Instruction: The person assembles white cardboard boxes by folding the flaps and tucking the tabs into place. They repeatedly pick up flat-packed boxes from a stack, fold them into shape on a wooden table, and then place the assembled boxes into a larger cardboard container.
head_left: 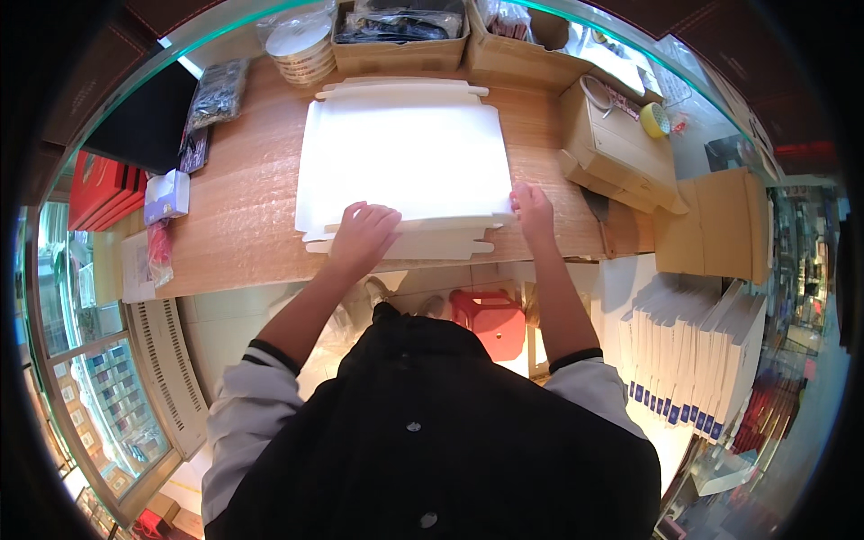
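Note:
A white die-cut cardboard box blank (405,153) lies flat on the wooden desk, its slotted flaps and tabs showing along the far and near edges. Its middle is washed out by bright light. My left hand (365,236) rests on the near edge, left of centre, with fingers curled over the folded strip there. At the near right corner, my right hand (533,214) has its thumb and fingers pinched together against the board's edge. What lies under the left fingertips is hidden.
Open cardboard boxes (400,56) and stacked rolls (300,49) line the desk's back. A closed carton (621,144) with tape rolls stands right. Red boxes (106,193) and a small tissue-like pack (167,195) sit left. Below are a red stool (495,326) and upright white folded boards (688,346).

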Demonstrator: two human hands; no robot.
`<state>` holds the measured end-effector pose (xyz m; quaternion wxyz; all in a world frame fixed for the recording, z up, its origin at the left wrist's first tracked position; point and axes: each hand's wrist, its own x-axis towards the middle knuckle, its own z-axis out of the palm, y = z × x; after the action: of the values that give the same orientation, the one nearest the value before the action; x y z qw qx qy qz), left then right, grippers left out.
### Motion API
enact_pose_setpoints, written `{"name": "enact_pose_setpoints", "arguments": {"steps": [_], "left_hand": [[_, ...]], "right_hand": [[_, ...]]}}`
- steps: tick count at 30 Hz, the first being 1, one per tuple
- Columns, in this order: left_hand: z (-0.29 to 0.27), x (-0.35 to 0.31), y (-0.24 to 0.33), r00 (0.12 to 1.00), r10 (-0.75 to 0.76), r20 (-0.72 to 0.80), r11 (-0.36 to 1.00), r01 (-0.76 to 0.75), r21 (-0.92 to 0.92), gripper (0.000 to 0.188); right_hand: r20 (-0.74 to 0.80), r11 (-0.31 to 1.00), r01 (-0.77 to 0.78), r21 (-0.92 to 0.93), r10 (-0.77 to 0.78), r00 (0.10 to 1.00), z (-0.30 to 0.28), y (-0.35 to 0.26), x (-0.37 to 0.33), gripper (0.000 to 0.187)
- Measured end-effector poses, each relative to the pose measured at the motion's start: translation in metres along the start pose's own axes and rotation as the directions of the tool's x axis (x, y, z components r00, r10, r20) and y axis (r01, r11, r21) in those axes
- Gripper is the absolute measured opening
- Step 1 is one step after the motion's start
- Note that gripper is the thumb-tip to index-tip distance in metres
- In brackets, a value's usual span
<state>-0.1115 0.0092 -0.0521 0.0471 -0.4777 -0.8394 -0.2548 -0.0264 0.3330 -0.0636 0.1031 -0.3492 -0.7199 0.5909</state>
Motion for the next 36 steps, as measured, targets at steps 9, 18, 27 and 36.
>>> {"name": "enact_pose_setpoints", "arguments": {"steps": [9, 18, 27, 36], "left_hand": [[-0.068, -0.026, -0.007, 0.971, 0.236, 0.021, 0.958, -0.236, 0.164, 0.051], [-0.029, -0.031, -0.006, 0.986, -0.155, -0.054, 0.984, 0.159, 0.084, 0.041], [0.039, -0.06, 0.026, 0.972, -0.161, 0.172, 0.97, 0.124, 0.21, 0.064], [0.011, -0.087, 0.014, 0.979, -0.059, 0.193, 0.995, 0.043, 0.089, 0.028]], "right_hand": [[0.18, 0.796, -0.393, 0.46, 0.35, 0.919, -0.055, 0.034, -0.02, 0.042], [-0.217, 1.0, -0.017, -0.003, 0.016, 0.976, -0.017, 0.101, -0.045, 0.041], [-0.091, 0.919, 0.233, -0.319, -0.274, 0.957, 0.005, 0.057, -0.073, 0.051], [0.519, 0.357, 0.819, -0.449, -0.642, 0.564, 0.035, 0.026, -0.127, 0.028]]}}
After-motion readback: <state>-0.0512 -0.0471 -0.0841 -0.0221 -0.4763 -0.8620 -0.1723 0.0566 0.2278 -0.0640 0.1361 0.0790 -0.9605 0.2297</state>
